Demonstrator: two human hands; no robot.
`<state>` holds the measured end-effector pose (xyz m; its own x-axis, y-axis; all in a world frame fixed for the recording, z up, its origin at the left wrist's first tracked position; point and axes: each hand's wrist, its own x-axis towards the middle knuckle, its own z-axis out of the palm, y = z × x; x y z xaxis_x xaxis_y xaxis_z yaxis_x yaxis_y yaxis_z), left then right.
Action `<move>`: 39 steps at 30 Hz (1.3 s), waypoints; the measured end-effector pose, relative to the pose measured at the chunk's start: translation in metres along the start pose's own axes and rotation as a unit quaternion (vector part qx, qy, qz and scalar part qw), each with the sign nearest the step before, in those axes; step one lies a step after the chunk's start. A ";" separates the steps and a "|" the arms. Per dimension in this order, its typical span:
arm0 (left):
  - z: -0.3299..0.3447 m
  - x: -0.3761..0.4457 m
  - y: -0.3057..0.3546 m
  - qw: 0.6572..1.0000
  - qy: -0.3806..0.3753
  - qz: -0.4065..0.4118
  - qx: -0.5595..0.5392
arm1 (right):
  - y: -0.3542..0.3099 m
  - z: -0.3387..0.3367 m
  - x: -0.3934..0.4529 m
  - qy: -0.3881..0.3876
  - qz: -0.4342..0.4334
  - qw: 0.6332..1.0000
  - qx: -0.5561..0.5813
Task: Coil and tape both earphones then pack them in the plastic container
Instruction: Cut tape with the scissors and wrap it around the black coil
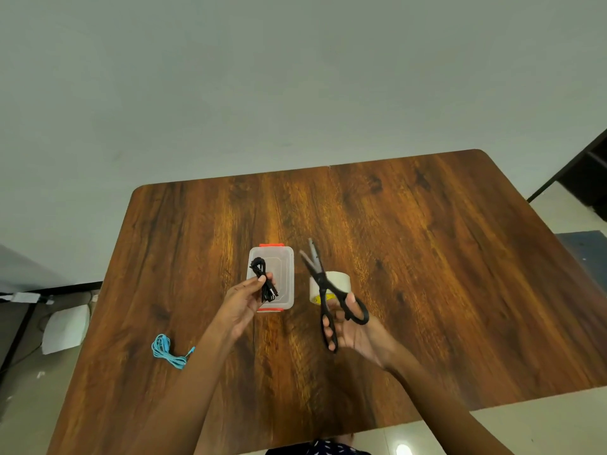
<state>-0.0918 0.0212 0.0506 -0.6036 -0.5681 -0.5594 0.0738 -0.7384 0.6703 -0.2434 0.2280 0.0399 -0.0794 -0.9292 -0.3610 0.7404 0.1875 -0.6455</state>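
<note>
Head view, looking down on a wooden table that fills the lower half of the frame. Just left of centre, the left hand pinches a coiled black earphone between thumb and fingertips — the bundle hangs right over the open plastic container, a clear little box with orange clips at its near and far ends. Whether the cable touches the box floor, I can't tell from here.

To the right of centre, the right hand has its fingers through the black handles of the scissors, gripping them with the blades parted and pointing toward the top of the frame. Behind those blades, partly hidden, sits a roll of pale tape, just to the right of the container.

Down in the lower left of the frame, the blue earphone lies on the table in a loose bundle — well apart from both hands and from the box, its plug end trailing off to the right.

Beyond the table's left edge, a white sheet lies on the floor.
</note>
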 end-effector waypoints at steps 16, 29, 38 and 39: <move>0.027 -0.011 -0.014 0.999 -0.012 -0.016 0.039 | -0.029 -0.088 -0.003 0.483 -0.053 0.668 -0.564; 0.032 -0.012 -0.021 0.999 -0.005 -0.028 0.036 | -0.002 -0.099 0.004 0.461 -0.058 0.656 -0.595; 0.036 -0.014 -0.017 0.999 -0.009 -0.031 0.034 | 0.010 -0.068 0.028 0.599 -0.114 0.731 -0.308; 0.035 -0.014 -0.017 0.999 -0.008 -0.031 0.035 | 0.007 -0.067 0.030 0.598 -0.122 0.730 -0.306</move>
<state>-0.1127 0.0545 0.0644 -0.6178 -0.5152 -0.5941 -0.0204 -0.7447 0.6670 -0.2853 0.2226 -0.0211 -0.9569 -0.0838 -0.2780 0.1982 0.5111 -0.8363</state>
